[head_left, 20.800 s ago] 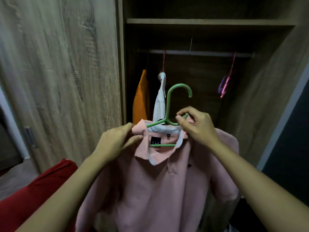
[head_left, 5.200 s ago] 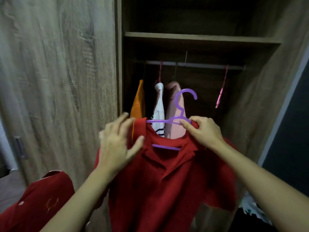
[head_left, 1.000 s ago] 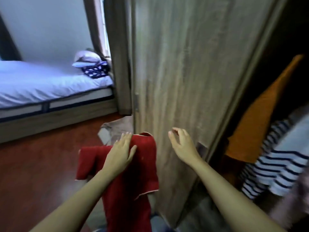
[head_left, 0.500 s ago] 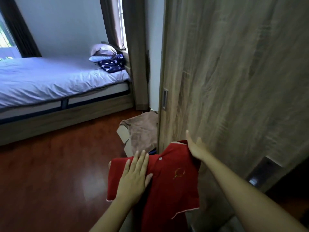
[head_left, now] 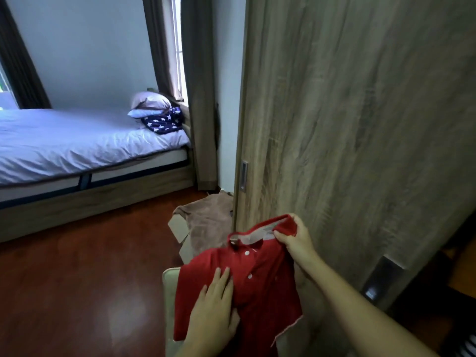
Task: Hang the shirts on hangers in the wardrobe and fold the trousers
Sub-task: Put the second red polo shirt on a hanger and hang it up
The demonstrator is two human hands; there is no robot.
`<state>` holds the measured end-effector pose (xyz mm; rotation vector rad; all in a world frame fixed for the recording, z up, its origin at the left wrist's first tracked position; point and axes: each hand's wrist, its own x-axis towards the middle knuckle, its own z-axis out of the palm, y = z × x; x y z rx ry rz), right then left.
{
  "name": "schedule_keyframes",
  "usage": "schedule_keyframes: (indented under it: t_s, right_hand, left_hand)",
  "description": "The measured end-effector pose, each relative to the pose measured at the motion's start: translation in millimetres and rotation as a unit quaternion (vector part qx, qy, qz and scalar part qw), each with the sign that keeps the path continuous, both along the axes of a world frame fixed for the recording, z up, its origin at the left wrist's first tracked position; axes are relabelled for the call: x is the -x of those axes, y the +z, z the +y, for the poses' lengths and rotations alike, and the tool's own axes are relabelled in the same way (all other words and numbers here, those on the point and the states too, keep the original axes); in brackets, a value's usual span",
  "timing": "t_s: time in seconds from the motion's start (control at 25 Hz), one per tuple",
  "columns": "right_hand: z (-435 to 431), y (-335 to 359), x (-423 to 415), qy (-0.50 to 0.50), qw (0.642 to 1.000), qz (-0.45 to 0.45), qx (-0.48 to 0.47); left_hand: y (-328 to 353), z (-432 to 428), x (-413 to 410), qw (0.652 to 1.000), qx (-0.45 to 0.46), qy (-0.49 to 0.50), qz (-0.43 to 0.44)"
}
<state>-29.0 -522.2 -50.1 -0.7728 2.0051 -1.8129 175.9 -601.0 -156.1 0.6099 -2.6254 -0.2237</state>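
Note:
A red polo shirt with white buttons and a grey-lined collar hangs in front of me, low and just left of the wardrobe door. My right hand pinches its collar at the top right. My left hand lies on the shirt's lower left with straight fingers. No hanger is in view, and the wardrobe's inside is hidden behind the door.
A brown garment lies over a cardboard box on the floor by the door's edge. A pale seat or bin edge sits under the shirt. A bed with pillows stands at the left, beyond red-brown floor.
My view has swung left from the wardrobe's inside to the door and bed. My right hand has gone from touching the shirt's edge to pinching its collar and lifting it.

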Motion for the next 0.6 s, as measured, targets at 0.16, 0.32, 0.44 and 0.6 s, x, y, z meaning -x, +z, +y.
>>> schedule_keyframes:
  t_s: [0.16,0.32,0.44,0.6]
  right_hand:
    - [44.7,61.3,-10.4,0.075,0.995,0.022,0.069]
    - [97.2,114.6,-27.0,0.127,0.985,0.079,0.084]
    - [129.9,139.9,-39.7,0.104,0.981,0.125,0.107]
    - [177.7,165.8,-46.9,0.061,0.98,0.117,0.15]
  left_hand:
    - [82.0,18.3,17.0,0.941,-0.129,0.034,0.311]
    - [173.1,33.6,48.2,0.942,-0.153,-0.086,0.287]
    - [197.0,50.9,63.2,0.969,-0.108,-0.144,0.168]
    - [178.1,70.0,70.2,0.959,-0.182,-0.147,0.158]
